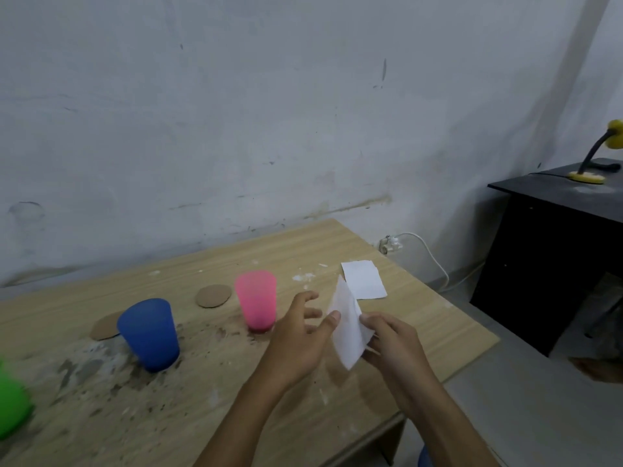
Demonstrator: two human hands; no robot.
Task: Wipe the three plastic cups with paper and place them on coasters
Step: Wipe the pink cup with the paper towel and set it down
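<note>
Left grip (pixel 300 335) fingers spread; right grip (pixel 391 345) curled, pinching.

Yellow desk lamp (pixel 590 163) on black desk (pixel 553 251); white wall plug (pixel 391 245).

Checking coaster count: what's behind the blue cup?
A brown coaster lies flat on the table behind the blue cup; the cup hides its right edge. Whether they touch is unclear. A second coaster lies uncovered further right.

Wooden bench (pixel 303 251), stained lower left; bearing blue cup (pixel 149 334), pink cup (pixel 256 299), green cup (pixel 11 404), two coasters (pixel 214 295), paper sheet (pixel 364 279).
</note>
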